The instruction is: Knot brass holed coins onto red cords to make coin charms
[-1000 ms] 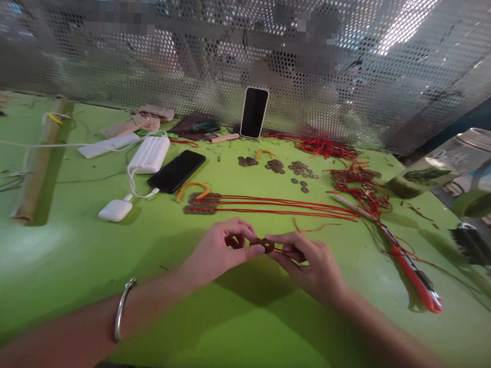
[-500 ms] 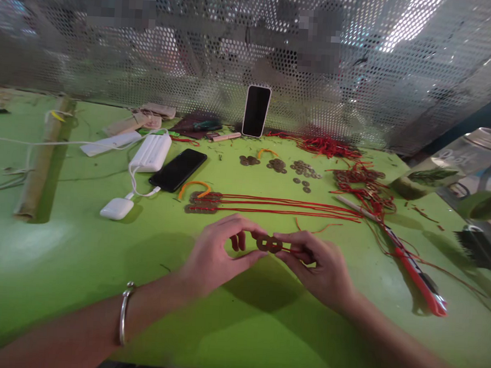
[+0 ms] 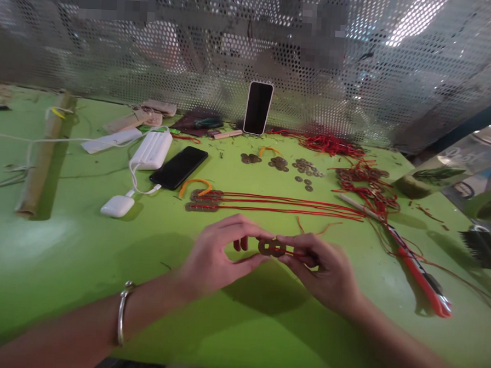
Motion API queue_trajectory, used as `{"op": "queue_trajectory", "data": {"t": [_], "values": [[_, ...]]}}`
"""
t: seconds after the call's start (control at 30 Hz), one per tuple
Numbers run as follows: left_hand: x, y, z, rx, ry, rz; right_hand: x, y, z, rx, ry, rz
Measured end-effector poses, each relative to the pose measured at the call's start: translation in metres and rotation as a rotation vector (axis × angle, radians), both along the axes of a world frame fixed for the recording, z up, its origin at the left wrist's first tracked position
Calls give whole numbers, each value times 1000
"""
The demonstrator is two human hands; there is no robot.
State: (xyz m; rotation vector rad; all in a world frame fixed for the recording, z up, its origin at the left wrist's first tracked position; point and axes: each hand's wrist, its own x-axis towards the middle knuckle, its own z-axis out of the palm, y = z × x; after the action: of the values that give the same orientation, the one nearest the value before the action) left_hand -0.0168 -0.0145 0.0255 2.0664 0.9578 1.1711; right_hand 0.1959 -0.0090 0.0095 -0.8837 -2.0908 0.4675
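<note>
Thumb and forefinger of my left hand pinch the left edge of two brown, square-holed coins that overlap side by side. On their right edge my right hand closes its fingertips. A red cord runs from the coins into my right hand. Beyond my hands, rows of similar coins lie on the green table, with long red cords stretching right from them.
Small coin piles and a red cord tangle lie farther back. A red-handled cutter and a glass jar are at the right. On the left are a black phone, a white power bank and a bamboo piece.
The two coins have spread slightly apart and turned a little, and more red cord shows beside them. Both hands keep their hold.
</note>
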Motion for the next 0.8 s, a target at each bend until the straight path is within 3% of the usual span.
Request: {"op": "queue_trajectory", "data": {"t": [0.37,0.6,0.8], "values": [[-2,-2,-2,-66,-21,27,-1,0,1,45,19,-24],[0,-2,0,-572,-89,-147,-3,-2,1,70,18,27],[4,-4,-4,-682,-104,-91,-9,-2,0,72,-9,54]]}}
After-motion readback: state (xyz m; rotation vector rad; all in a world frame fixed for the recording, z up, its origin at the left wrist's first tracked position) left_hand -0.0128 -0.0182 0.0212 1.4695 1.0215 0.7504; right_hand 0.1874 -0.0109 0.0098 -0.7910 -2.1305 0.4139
